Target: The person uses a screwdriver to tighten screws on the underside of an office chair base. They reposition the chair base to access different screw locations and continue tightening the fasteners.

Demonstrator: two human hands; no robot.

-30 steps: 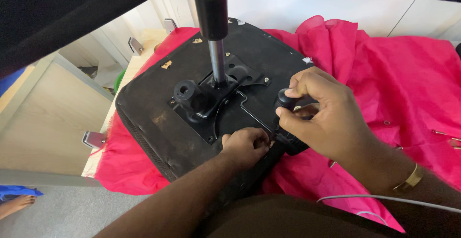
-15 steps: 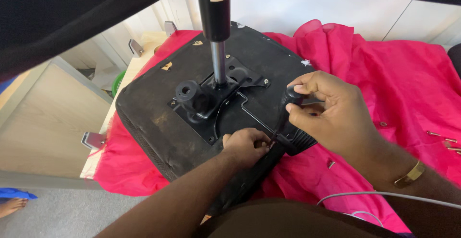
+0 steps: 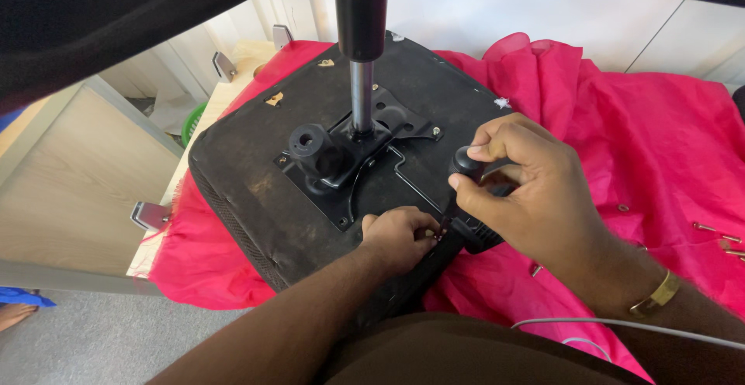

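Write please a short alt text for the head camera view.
Two hands work on an upturned black chair seat: the right hand grips a black screwdriver handle, the left hand pinches by its tip. A pink cloth lies underneath.

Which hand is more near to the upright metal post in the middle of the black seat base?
Right. The right hand grips a black tool handle right of the post; the left hand sits lower, at the seat base's near edge.
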